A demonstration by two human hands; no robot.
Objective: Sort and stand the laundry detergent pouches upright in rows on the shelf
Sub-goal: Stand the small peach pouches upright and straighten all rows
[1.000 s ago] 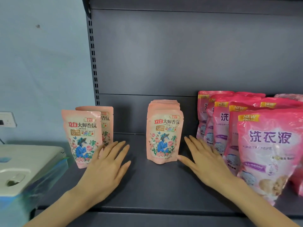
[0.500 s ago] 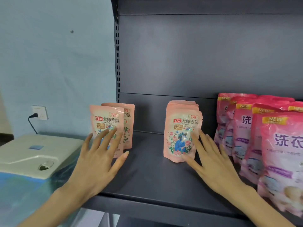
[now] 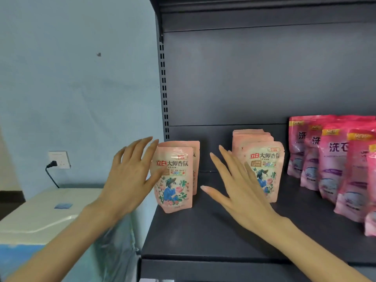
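- Closing on the front peach floral pouch (image 3: 174, 178), the left hand (image 3: 130, 180) has lifted off the shelf (image 3: 203, 231) deck. Its fingers are spread straight at the pouch's left edge, with the thumb across its face.
- That pouch stands upright at the shelf's left end, a second one just behind it.
- Right hand (image 3: 242, 192), spread flat, has crossed from the right of the middle peach row (image 3: 266, 165) to its left front.
- Looks like row-squaring now; deep pink pouches (image 3: 333, 159) stand untouched at right.

A white wall socket (image 3: 59, 159) on a pale blue wall (image 3: 71, 88) holds a black plug (image 3: 51, 164), its cable (image 3: 53, 179) dropping behind a white appliance (image 3: 40, 212) partly wrapped in clear plastic film (image 3: 114, 247), a blue label (image 3: 63, 205) on its lid.
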